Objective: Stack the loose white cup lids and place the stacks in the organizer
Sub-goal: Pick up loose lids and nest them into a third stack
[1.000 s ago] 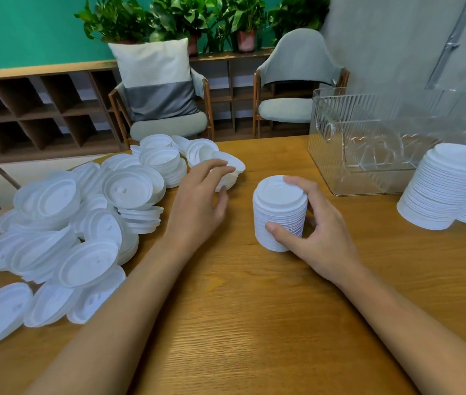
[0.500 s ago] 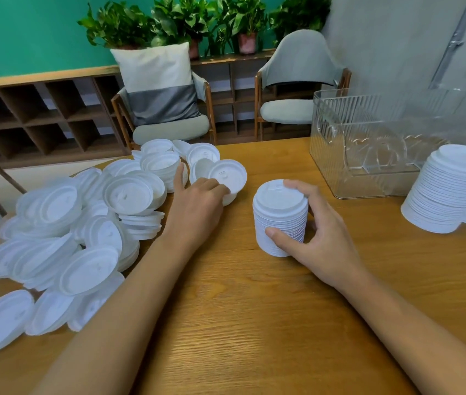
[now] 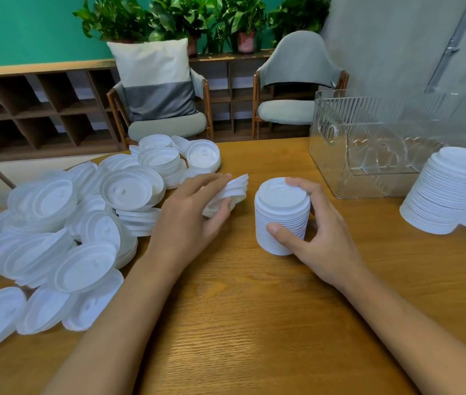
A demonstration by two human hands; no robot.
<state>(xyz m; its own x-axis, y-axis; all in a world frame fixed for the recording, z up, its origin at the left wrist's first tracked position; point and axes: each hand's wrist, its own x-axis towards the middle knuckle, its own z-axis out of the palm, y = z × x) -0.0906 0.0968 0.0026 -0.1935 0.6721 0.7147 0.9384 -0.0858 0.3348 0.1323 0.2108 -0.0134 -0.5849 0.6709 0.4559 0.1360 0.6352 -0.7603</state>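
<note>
While the right hand curls around the upright stack at centre, the left hand pinches a few nested lids (tilted) at its 9 o'clock. Stacking is in hand; next they likely need levelling onto the top. The organizer stands at 2 o'clock.

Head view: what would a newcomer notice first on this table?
First, the big heap of loose white lids sprawled over the left of the table. Then the hands at the centre: the right hand grips a neat upright stack, the left hand holds a few tilted lids beside it. At the right stand a clear organizer and taller stacks.
</note>
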